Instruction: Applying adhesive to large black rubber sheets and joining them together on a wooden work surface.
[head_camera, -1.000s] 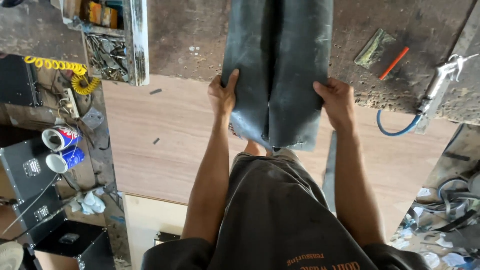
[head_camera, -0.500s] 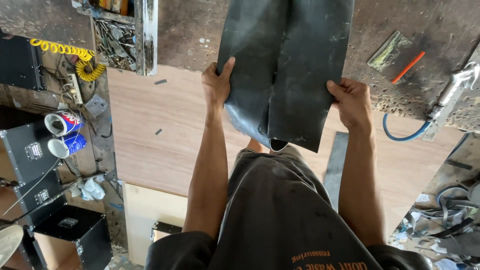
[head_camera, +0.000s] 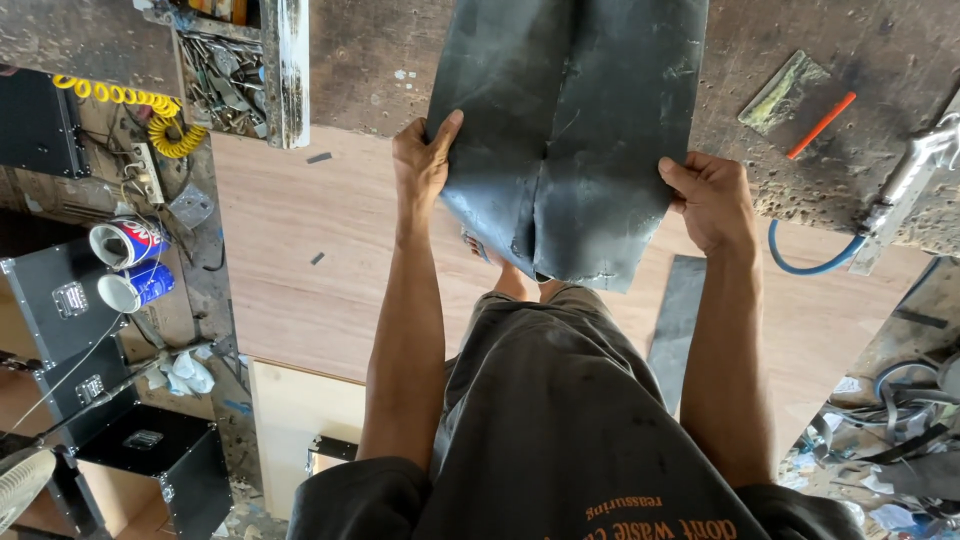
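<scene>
A wide dark grey rubber sheet (head_camera: 570, 120) with a crease down its middle hangs in front of me, its lower edge above my legs. My left hand (head_camera: 423, 160) grips the sheet's left edge, thumb on the front face. My right hand (head_camera: 712, 200) grips the right edge, a little lower. Both arms reach forward over my dark shorts (head_camera: 560, 430). The top of the sheet runs out of view.
A brown plywood board (head_camera: 300, 260) lies on the floor below. A rough concrete surface (head_camera: 800, 170) holds an orange pencil (head_camera: 820, 125) and a flat greenish piece (head_camera: 785, 92). Left: a box of metal parts (head_camera: 225, 80), yellow coiled hose (head_camera: 150, 105), two cans (head_camera: 130, 265), black cases (head_camera: 60, 310). A blue hose (head_camera: 810, 262) and dark strip (head_camera: 680, 320) lie right.
The view has shifted so the sheet and my hands sit higher and further right. My grip on both edges has stayed the same.
</scene>
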